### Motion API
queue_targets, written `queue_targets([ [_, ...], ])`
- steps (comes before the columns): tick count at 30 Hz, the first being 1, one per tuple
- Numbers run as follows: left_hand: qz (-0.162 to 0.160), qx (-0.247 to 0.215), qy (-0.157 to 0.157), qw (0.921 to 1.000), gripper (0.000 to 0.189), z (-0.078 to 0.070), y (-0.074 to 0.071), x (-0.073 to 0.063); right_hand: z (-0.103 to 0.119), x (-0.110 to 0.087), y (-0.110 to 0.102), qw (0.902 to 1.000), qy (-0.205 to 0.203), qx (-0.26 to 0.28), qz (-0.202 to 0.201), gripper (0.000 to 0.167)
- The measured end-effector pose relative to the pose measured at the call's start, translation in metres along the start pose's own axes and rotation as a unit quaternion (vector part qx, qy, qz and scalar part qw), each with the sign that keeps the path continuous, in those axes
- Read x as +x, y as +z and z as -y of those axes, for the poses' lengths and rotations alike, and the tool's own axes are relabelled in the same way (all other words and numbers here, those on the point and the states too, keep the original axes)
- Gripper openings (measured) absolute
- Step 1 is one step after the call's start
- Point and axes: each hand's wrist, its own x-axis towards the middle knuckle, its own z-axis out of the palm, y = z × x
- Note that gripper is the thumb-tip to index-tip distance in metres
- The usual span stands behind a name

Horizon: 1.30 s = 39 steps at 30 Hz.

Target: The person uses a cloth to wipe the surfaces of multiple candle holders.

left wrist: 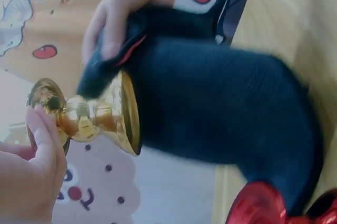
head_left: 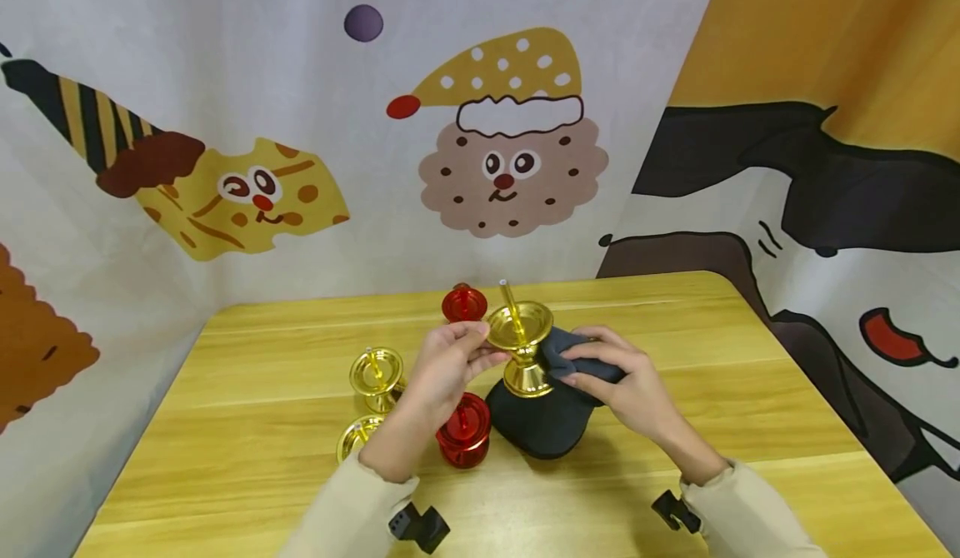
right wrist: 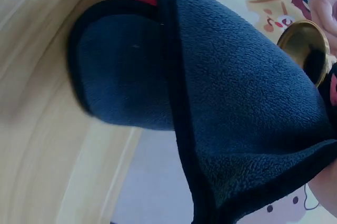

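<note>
A shiny gold candle holder (head_left: pixel 527 375) with a dished top, a spike and a flared foot is held up above the table. My left hand (head_left: pixel 442 379) pinches the rim of its dish, as the left wrist view also shows at the holder (left wrist: pixel 87 119). From the other side my right hand (head_left: pixel 630 379) grips a dark blue-grey cloth (head_left: pixel 543 431) and presses a fold of it to the holder. Most of the cloth hangs below the hand. In the right wrist view the cloth (right wrist: pixel 247 71) covers much of the picture, partly hiding the holder's gold foot (right wrist: pixel 297 37).
Two more gold candle holders (head_left: pixel 377 375) stand on the wooden table (head_left: pixel 247 425), left of my left forearm, which partly covers the nearer one. A red candle holder (head_left: pixel 463 433) stands close beside the cloth, another red holder (head_left: pixel 464 303) farther back. A patterned curtain (head_left: pixel 315 275) hangs behind.
</note>
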Motion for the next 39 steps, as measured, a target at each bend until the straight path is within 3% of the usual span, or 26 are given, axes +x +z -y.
queue_targets([
  [6,0.028,0.026,-0.025,0.9989,0.029,0.008,0.006,0.000,0.005,0.003,0.005,1.0000,0.002,0.003,-0.008,0.028],
  [13,0.012,0.167,-0.010,0.9859,0.047,0.015,0.005,0.000,0.009,0.007,0.003,0.9995,0.024,0.004,-0.021,0.026],
  [20,0.127,0.185,0.011,0.9744,0.050,0.018,0.000,0.000,0.011,0.011,-0.003,0.9951,0.088,0.034,-0.030,0.021],
  [23,0.149,0.180,0.017,0.9721,0.061,0.019,-0.001,-0.001,0.012,0.012,-0.004,0.9938,0.101,0.034,-0.032,0.021],
  [28,0.147,0.179,0.010,0.9726,0.070,0.019,-0.001,-0.002,0.010,0.011,-0.004,0.9922,0.120,0.027,-0.023,0.022],
  [33,0.109,0.199,0.016,0.9738,0.068,0.020,0.003,-0.002,0.010,0.011,0.000,0.9913,0.131,0.014,-0.010,0.023],
  [35,0.082,0.239,0.038,0.9669,0.067,0.021,0.007,-0.003,0.011,0.012,0.004,0.9932,0.115,-0.015,-0.011,0.023],
  [36,0.070,0.268,0.057,0.9593,0.067,0.021,0.009,-0.003,0.012,0.013,0.006,0.9942,0.100,-0.036,-0.013,0.024],
  [39,0.034,0.365,0.111,0.9239,0.067,0.023,0.014,-0.004,0.015,0.015,0.014,0.9926,0.045,-0.110,-0.028,0.026],
])
